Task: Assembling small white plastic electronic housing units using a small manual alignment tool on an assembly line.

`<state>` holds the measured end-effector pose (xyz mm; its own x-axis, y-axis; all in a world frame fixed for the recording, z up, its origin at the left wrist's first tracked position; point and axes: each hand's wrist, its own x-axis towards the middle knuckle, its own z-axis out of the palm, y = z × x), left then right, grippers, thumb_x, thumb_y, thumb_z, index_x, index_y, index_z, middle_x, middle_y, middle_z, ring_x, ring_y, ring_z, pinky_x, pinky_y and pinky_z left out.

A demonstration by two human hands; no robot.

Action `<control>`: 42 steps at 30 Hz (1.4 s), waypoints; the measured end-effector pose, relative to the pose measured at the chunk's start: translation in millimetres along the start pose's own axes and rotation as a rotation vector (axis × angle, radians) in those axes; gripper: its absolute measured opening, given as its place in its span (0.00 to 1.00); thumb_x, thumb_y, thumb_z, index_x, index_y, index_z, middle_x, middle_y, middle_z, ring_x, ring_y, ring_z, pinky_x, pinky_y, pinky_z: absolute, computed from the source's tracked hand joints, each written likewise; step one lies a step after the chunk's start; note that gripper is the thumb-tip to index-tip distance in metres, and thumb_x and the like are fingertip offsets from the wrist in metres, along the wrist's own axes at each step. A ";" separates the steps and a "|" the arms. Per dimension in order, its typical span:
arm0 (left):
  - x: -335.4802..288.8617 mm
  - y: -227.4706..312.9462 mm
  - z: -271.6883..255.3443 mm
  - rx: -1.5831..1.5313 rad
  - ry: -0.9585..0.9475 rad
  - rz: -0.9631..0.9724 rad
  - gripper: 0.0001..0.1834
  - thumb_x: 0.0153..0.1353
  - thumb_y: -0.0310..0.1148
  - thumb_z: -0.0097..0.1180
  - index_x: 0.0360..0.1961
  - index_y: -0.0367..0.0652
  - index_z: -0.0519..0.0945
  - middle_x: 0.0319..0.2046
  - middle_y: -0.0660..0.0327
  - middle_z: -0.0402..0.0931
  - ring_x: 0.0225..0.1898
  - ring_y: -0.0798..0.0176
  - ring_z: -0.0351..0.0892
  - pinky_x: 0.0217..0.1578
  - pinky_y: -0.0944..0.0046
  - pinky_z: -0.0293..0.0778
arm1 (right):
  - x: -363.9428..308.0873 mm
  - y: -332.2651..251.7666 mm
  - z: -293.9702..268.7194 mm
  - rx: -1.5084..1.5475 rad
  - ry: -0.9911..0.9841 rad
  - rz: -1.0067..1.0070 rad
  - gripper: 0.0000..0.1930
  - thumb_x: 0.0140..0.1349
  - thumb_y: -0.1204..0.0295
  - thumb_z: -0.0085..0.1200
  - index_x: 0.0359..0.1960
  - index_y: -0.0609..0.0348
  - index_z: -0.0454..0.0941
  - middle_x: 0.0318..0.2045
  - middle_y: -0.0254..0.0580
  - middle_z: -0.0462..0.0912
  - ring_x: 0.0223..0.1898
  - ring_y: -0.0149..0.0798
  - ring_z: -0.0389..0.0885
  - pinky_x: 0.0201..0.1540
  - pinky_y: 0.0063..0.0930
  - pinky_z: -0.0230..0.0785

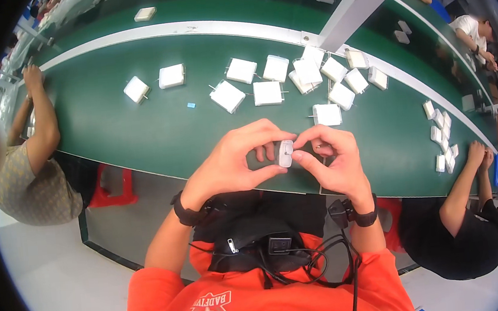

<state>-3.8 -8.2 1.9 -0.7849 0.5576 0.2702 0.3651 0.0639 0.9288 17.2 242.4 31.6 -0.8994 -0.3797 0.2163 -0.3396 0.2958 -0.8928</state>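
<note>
Above the green work surface (157, 134), close to its near edge, I hold a small white plug adapter (285, 154) with rounded corners and one narrow end turned up toward me. My left hand (220, 164) grips it from the left, with the thumb at the near end and the index finger at the far end. From the right, the thumb and index finger of my right hand (341, 161) pinch its side. The remaining right fingers are curled in, and something small and metallic shows among them. Just beyond the right hand lies another white adapter (327, 114) with metal pins.
Several white adapters (268, 93) lie scattered and partly stacked ahead. A small blue piece (191, 105) rests left of them. A white post (360, 4) rises from the far rail (189, 28). Co-workers sit at the left (34, 170) and right (459, 225), beside another adapter group (442, 131).
</note>
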 end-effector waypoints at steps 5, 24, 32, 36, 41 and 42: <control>0.9 1.4 -1.6 -0.004 -0.006 0.008 0.29 0.56 0.21 0.78 0.61 0.40 0.88 0.45 0.60 0.84 0.37 0.65 0.83 0.37 0.64 0.79 | 3.3 -0.6 5.6 0.074 0.011 0.071 0.06 0.68 0.80 0.70 0.43 0.63 0.86 0.25 0.29 0.79 0.24 0.19 0.61 0.27 0.22 0.50; 1.1 0.5 -1.3 0.015 -0.014 0.006 0.31 0.57 0.21 0.77 0.64 0.45 0.88 0.44 0.61 0.83 0.36 0.63 0.82 0.37 0.63 0.80 | -1.4 -6.0 4.1 -0.140 0.033 -0.097 0.08 0.62 0.83 0.69 0.41 0.59 0.88 0.30 0.37 0.87 0.26 0.34 0.82 0.26 0.26 0.70; -0.3 1.2 -2.7 0.034 -0.024 0.013 0.28 0.56 0.22 0.78 0.60 0.41 0.87 0.44 0.60 0.83 0.37 0.62 0.83 0.37 0.62 0.80 | 3.8 -5.3 12.9 -0.118 0.060 -0.062 0.07 0.64 0.83 0.68 0.42 0.62 0.85 0.29 0.38 0.84 0.27 0.36 0.83 0.28 0.27 0.72; 0.7 0.8 -0.9 0.030 -0.024 0.026 0.27 0.56 0.23 0.79 0.58 0.39 0.87 0.44 0.60 0.83 0.37 0.61 0.83 0.37 0.62 0.81 | 6.4 -4.1 11.9 -0.037 0.045 -0.006 0.06 0.66 0.84 0.66 0.42 0.62 0.86 0.29 0.40 0.83 0.28 0.37 0.84 0.29 0.31 0.73; 0.0 -1.4 -0.9 0.050 -0.025 0.043 0.25 0.55 0.25 0.81 0.55 0.38 0.88 0.43 0.60 0.84 0.36 0.63 0.81 0.36 0.63 0.78 | 18.6 -8.0 3.1 -0.139 -0.020 -0.164 0.06 0.67 0.83 0.67 0.43 0.62 0.87 0.29 0.42 0.83 0.28 0.38 0.83 0.29 0.34 0.72; -1.0 -1.1 -1.7 0.061 -0.025 0.053 0.25 0.55 0.25 0.81 0.54 0.37 0.88 0.43 0.60 0.84 0.36 0.63 0.81 0.36 0.63 0.78 | 21.7 -11.5 0.6 -0.184 -0.051 -0.172 0.05 0.68 0.82 0.67 0.44 0.63 0.87 0.29 0.41 0.84 0.27 0.37 0.82 0.29 0.33 0.72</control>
<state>-4.2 -10.3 1.0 -0.7511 0.5818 0.3119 0.4367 0.0836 0.8957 1.7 230.2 46.2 -0.8106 -0.4809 0.3341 -0.5348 0.3756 -0.7569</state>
